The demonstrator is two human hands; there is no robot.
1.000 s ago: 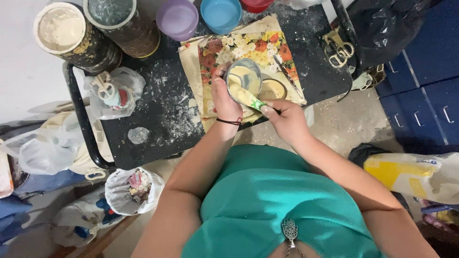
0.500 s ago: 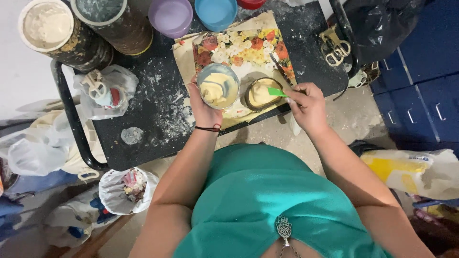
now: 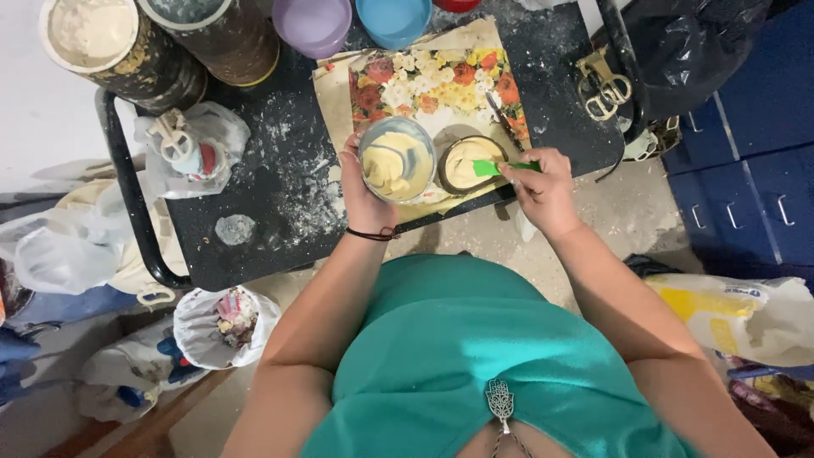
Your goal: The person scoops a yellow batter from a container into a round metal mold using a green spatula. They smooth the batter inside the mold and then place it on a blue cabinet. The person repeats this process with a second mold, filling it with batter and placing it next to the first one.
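Left hand [image 3: 363, 193] cups grey bowl [image 3: 397, 159] of cream paste, fingers wrapped on its near side; right hand [image 3: 543, 188] pinches green spatula [image 3: 500, 168], blade over dark-rimmed bowl [image 3: 471, 163] just beside its fingertips, both on floral board [image 3: 441, 76]

Bench [image 3: 280, 161]: black top, dusted with white powder. On it: flowered board [image 3: 441, 80], two large tins [image 3: 127, 47], purple bowl [image 3: 314, 24], blue bowl [image 3: 393, 19], clear bag [image 3: 199, 144], brass scissors [image 3: 604, 89].

Round bowl [image 3: 397, 159] of pale yellow batter, upright on floral board; green spatula [image 3: 496, 168] lying across adjacent batter-filled ring mould [image 3: 469, 161].
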